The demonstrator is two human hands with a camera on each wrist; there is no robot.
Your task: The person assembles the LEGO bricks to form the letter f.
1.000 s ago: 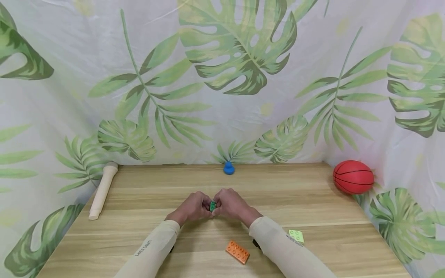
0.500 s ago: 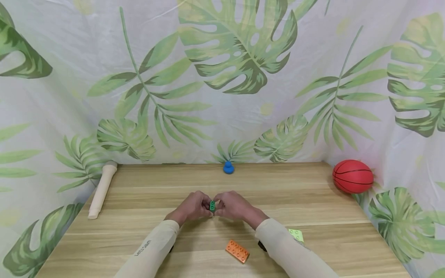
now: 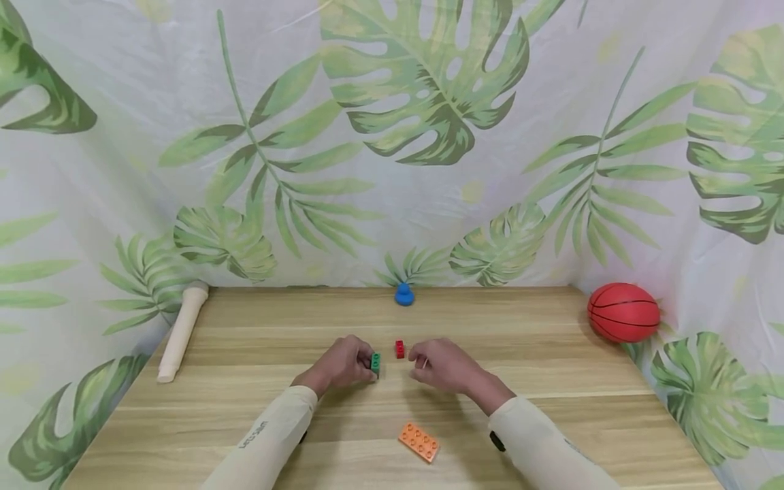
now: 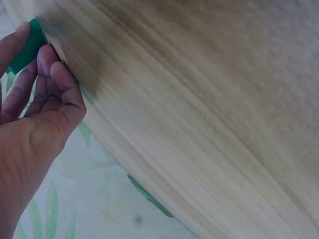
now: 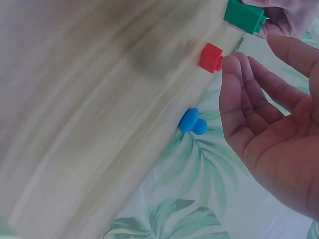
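My left hand [image 3: 343, 364] pinches a green toy brick [image 3: 376, 363] between thumb and fingers near the middle of the table. In the left wrist view the green brick [image 4: 31, 46] shows at the upper left, partly behind the thumb. A small red toy brick [image 3: 400, 350] with studs on top stands on the table between the two hands. Just right of it is my right hand [image 3: 448, 364], its fingers loosely bent and holding nothing. The right wrist view shows a gap between its thumb and fingers, with the red brick [image 5: 210, 58] beyond the fingertips; whether they touch it I cannot tell.
An orange studded brick [image 3: 419, 442] lies in front, between the forearms. A blue knob-shaped piece [image 3: 403, 295] stands at the table's back edge. A red ball with black lines [image 3: 623, 312] sits at the right, a cream baton-like cylinder [image 3: 182, 333] at the left.
My right hand has drawn away from the green brick to the right. The red brick now shows on the table. A light green brick is now hidden by my right arm. My left hand stays put.
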